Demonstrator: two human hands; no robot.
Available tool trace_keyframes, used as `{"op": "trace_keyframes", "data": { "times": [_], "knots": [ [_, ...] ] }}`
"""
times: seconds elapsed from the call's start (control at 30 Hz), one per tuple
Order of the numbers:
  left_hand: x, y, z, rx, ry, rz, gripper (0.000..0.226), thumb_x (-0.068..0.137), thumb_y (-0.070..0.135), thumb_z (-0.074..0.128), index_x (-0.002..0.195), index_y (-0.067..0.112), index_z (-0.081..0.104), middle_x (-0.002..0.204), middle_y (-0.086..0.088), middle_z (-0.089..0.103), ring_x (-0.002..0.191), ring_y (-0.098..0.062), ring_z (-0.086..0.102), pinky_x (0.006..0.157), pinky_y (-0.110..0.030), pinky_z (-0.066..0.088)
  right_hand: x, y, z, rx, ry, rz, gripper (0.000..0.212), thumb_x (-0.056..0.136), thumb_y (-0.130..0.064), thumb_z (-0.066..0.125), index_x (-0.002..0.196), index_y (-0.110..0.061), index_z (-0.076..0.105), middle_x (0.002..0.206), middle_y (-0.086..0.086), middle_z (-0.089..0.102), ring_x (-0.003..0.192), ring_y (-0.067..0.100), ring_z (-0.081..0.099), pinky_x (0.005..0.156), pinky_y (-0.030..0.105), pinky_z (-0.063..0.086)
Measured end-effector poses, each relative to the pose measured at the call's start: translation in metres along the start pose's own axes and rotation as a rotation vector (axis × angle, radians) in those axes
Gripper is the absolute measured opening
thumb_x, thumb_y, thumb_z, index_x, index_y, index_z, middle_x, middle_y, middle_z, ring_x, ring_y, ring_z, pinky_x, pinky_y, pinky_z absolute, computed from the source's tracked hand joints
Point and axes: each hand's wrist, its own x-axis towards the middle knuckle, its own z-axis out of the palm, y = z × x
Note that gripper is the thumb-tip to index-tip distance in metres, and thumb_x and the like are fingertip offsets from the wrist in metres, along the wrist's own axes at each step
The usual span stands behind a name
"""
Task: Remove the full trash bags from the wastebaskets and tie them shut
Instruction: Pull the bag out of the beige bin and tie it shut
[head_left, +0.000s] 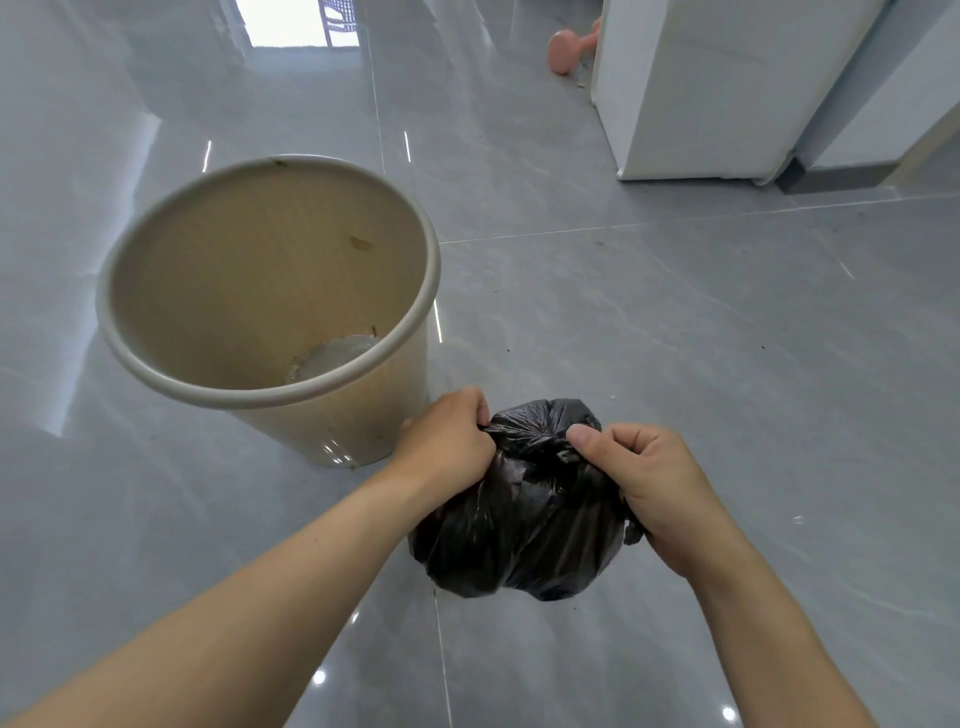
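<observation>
Farthest left on the grey tiled floor stands the beige wastebasket, upright, its liner out; a few bits of debris cling to its inner wall and a pale patch shows at its bottom. Just right of its base is my left hand, its grip clamped on a bunched flap of the black trash bag at the bag's top. The bag bulges round and full between my two hands, close beside the wastebasket (whether it rests on the floor I cannot tell). My right hand has its grip closed on the opposite flap, thumb pressed on the gathered plastic. Far off near the upper right edge stand a white cabinet and a pink dumbbell.
</observation>
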Motion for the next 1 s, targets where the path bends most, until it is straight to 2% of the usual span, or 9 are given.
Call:
{"op": "trace_keyframes", "data": {
  "times": [0.13, 0.23, 0.3, 0.4, 0.5, 0.63, 0.7, 0.87, 1.0],
  "knots": [
    [0.003, 0.001, -0.004, 0.03, -0.021, -0.031, 0.021, 0.07, 0.006, 0.041, 0.073, 0.026, 0.037, 0.076, 0.006, 0.047, 0.066, -0.015, 0.039, 0.066, -0.035, 0.03, -0.001, -0.001, -0.006, 0.109, -0.113, 0.088, 0.025, 0.081, -0.021, 0.072, 0.066, -0.013, 0.053, 0.047, -0.004, 0.057, 0.032, 0.004, 0.045, 0.032, 0.016, 0.033],
    [0.001, 0.004, -0.01, 0.046, -0.072, -0.033, 0.021, 0.07, 0.007, 0.042, 0.075, 0.027, 0.041, 0.078, 0.007, 0.048, 0.067, -0.012, 0.041, 0.067, -0.035, 0.033, -0.002, 0.0, -0.01, -0.002, -0.188, 0.166, 0.029, 0.077, -0.039, 0.069, 0.056, -0.02, 0.061, 0.046, -0.007, 0.053, 0.033, 0.006, 0.04, 0.034, 0.021, 0.026],
    [-0.003, 0.0, -0.016, -0.021, -0.186, 0.014, 0.024, 0.073, 0.014, 0.048, 0.087, 0.033, 0.046, 0.092, 0.008, 0.052, 0.083, -0.012, 0.048, 0.074, -0.033, 0.039, -0.003, 0.002, -0.013, 0.107, -0.223, 0.197, 0.036, 0.088, -0.032, 0.061, 0.056, -0.018, 0.07, 0.047, -0.006, 0.06, 0.034, 0.004, 0.048, 0.032, 0.016, 0.034],
    [-0.022, -0.009, -0.031, -0.278, -0.314, 0.119, 0.048, 0.069, 0.027, 0.056, 0.113, 0.044, 0.045, 0.121, 0.016, 0.046, 0.118, -0.004, 0.042, 0.097, -0.028, 0.037, -0.001, 0.004, -0.015, 0.21, -0.223, 0.212, 0.028, 0.091, -0.026, 0.059, 0.08, -0.007, 0.077, 0.074, 0.009, 0.074, 0.055, 0.012, 0.068, 0.044, 0.016, 0.048],
    [-0.042, -0.013, -0.039, -0.454, -0.227, 0.184, 0.051, 0.07, 0.03, 0.057, 0.117, 0.047, 0.047, 0.123, 0.019, 0.046, 0.12, 0.004, 0.039, 0.099, -0.026, 0.037, 0.002, 0.009, -0.009, 0.242, -0.143, 0.186, 0.022, 0.09, -0.019, 0.062, 0.085, 0.0, 0.073, 0.086, 0.014, 0.072, 0.065, 0.016, 0.07, 0.048, 0.019, 0.051],
    [-0.052, -0.008, -0.038, -0.374, -0.158, 0.232, 0.042, 0.078, 0.028, 0.058, 0.115, 0.048, 0.052, 0.112, 0.036, 0.045, 0.117, 0.012, 0.038, 0.097, -0.026, 0.037, 0.004, 0.009, 0.0, 0.322, -0.03, 0.155, 0.026, 0.089, -0.012, 0.06, 0.066, -0.006, 0.07, 0.063, 0.013, 0.066, 0.046, 0.018, 0.063, 0.039, 0.019, 0.046],
    [-0.051, -0.002, -0.036, -0.305, -0.19, 0.246, 0.039, 0.081, 0.028, 0.059, 0.113, 0.051, 0.053, 0.119, 0.03, 0.045, 0.124, 0.004, 0.035, 0.103, -0.032, 0.035, 0.003, 0.008, 0.002, 0.321, -0.018, 0.142, 0.031, 0.089, -0.012, 0.06, 0.06, -0.007, 0.069, 0.056, 0.013, 0.066, 0.043, 0.019, 0.062, 0.039, 0.02, 0.045],
    [-0.044, 0.01, -0.031, -0.181, -0.149, 0.307, 0.032, 0.08, 0.033, 0.056, 0.11, 0.045, 0.056, 0.114, 0.033, 0.048, 0.123, -0.001, 0.034, 0.107, -0.033, 0.029, 0.0, 0.003, 0.008, 0.282, -0.005, 0.108, 0.034, 0.086, -0.022, 0.066, 0.082, 0.012, 0.068, 0.082, 0.033, 0.067, 0.069, 0.035, 0.065, 0.065, 0.039, 0.055],
    [-0.04, 0.009, -0.027, -0.177, -0.109, 0.268, 0.025, 0.081, 0.037, 0.052, 0.104, 0.045, 0.057, 0.109, 0.028, 0.053, 0.118, -0.004, 0.04, 0.104, -0.036, 0.035, 0.0, -0.003, 0.008, 0.281, 0.009, 0.139, 0.034, 0.087, -0.028, 0.066, 0.06, -0.009, 0.058, 0.05, 0.008, 0.052, 0.044, 0.02, 0.049, 0.045, 0.022, 0.044]
  ]
}}
